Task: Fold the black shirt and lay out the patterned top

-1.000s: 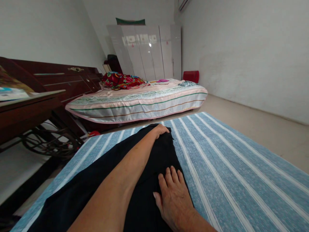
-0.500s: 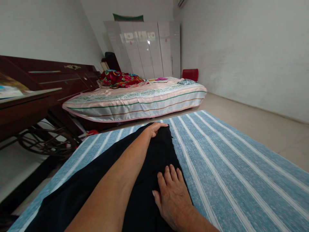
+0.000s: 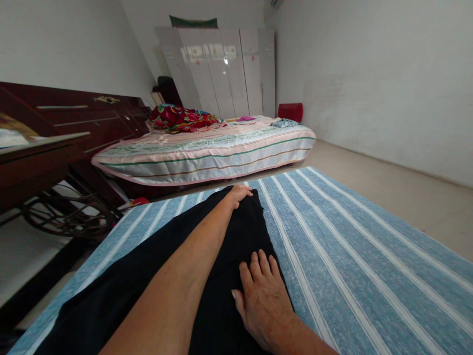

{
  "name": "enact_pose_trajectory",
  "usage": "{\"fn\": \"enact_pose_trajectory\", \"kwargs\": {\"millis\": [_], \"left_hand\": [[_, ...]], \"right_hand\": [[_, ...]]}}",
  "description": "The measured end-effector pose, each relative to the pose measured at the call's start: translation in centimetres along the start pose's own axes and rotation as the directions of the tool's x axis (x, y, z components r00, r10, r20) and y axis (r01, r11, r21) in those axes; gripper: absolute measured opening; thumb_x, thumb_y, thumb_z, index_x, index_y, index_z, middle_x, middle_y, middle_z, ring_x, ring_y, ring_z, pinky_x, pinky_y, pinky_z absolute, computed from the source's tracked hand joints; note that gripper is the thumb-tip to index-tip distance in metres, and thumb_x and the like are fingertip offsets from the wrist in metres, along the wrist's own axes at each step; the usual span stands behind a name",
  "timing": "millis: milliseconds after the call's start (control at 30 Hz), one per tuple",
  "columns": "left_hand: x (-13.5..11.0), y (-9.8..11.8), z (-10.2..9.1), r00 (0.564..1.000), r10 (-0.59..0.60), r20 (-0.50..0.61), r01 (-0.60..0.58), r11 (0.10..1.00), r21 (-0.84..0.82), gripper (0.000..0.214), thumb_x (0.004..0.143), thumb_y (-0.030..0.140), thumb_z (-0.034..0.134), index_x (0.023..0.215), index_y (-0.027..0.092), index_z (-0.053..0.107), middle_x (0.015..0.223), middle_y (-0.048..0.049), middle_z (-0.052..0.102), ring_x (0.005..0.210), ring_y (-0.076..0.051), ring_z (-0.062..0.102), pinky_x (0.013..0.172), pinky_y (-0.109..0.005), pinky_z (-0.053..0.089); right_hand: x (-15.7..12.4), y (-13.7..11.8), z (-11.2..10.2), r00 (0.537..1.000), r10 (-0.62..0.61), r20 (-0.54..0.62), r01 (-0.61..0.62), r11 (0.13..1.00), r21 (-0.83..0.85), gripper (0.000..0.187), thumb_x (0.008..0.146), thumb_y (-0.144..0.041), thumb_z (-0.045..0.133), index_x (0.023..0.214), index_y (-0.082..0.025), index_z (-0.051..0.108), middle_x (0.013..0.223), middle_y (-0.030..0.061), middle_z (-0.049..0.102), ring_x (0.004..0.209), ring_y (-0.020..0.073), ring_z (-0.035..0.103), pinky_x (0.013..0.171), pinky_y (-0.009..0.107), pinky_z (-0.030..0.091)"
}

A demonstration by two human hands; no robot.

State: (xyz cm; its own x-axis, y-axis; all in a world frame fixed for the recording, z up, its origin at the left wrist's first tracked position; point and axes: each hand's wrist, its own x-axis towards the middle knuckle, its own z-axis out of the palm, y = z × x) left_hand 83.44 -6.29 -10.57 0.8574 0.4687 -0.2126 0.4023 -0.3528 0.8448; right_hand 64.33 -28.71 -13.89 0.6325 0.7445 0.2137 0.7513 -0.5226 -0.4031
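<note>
A long black garment point(image 3: 218, 315) lies over the blue-and-white striped bedding, narrow at its far end and broader toward me; its exact kind I cannot make out. My left hand point(image 3: 242, 195) reaches to its far end, the fingers bent over the cloth by the corner and the thumb on the near side. The left forearm crosses above the garment and covers part of it. Close to the right edge of the garment, my right hand point(image 3: 265, 298) rests palm down, fingers flat and spread on the black cloth.
Striped bedding point(image 3: 351, 256) spreads to the right. Beyond it stands a bed with a pink-and-white cover point(image 3: 207, 155) and a red floral blanket point(image 3: 183, 118). A dark wooden table point(image 3: 40, 158) with an iron wheel is at left. A wardrobe point(image 3: 218, 74) and red case point(image 3: 290, 112) stand behind.
My left hand has drawn slightly leftward at the far corner, its fingers more bent. My right hand stays flat in place. The view has shifted slightly.
</note>
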Motion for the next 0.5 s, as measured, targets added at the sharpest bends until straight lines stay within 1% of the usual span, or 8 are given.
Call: {"fn": "enact_pose_trajectory", "kwargs": {"millis": [167, 367, 433, 500], "left_hand": [[0.7, -1.2, 0.8, 0.989, 0.139, -0.046, -0.133, 0.985, 0.109, 0.029, 0.087, 0.032, 0.056, 0.110, 0.014, 0.056, 0.109, -0.0072, 0.060, 0.093, -0.019, 0.060, 0.079, -0.038, 0.052], [1.0, -1.8, 1.5, 0.948, 0.318, -0.016, -0.303, 0.915, 0.267, 0.027, 0.087, 0.031, 0.056, 0.109, 0.015, 0.058, 0.113, -0.0076, 0.060, 0.100, -0.020, 0.058, 0.087, -0.042, 0.049], [0.6, -1.9, 1.5, 0.932, 0.361, -0.021, -0.336, 0.887, 0.316, 0.027, 0.086, 0.027, 0.057, 0.111, 0.016, 0.057, 0.114, -0.0076, 0.060, 0.105, -0.021, 0.057, 0.092, -0.045, 0.045], [0.0, -2.0, 1.6, 0.920, 0.389, -0.040, -0.351, 0.866, 0.357, 0.032, 0.082, 0.017, 0.060, 0.114, 0.019, 0.057, 0.112, -0.0077, 0.062, 0.109, -0.022, 0.056, 0.099, -0.043, 0.040]], "right_hand": [[0.1, 0.0, -0.1, 1.000, -0.002, 0.016, 0.003, 1.000, -0.003, 0.053, 0.093, -0.044, 0.034, 0.131, -0.011, 0.050, 0.139, 0.0213, 0.041, 0.132, 0.0375, 0.029, 0.107, 0.054, 0.022], [0.3, 0.0, -0.5, 0.999, 0.004, 0.043, -0.004, 1.000, 0.003, 0.053, 0.093, -0.044, 0.035, 0.132, -0.011, 0.049, 0.140, 0.0203, 0.041, 0.132, 0.0374, 0.028, 0.107, 0.055, 0.022], [0.3, 0.0, -0.6, 0.999, 0.003, 0.043, -0.003, 1.000, 0.004, 0.053, 0.093, -0.044, 0.035, 0.132, -0.011, 0.049, 0.139, 0.0208, 0.041, 0.132, 0.0372, 0.028, 0.107, 0.055, 0.022], [0.3, 0.0, -0.5, 0.999, -0.003, 0.041, 0.003, 1.000, 0.000, 0.054, 0.093, -0.044, 0.035, 0.132, -0.011, 0.049, 0.139, 0.0212, 0.041, 0.133, 0.0369, 0.028, 0.107, 0.054, 0.022]]}}
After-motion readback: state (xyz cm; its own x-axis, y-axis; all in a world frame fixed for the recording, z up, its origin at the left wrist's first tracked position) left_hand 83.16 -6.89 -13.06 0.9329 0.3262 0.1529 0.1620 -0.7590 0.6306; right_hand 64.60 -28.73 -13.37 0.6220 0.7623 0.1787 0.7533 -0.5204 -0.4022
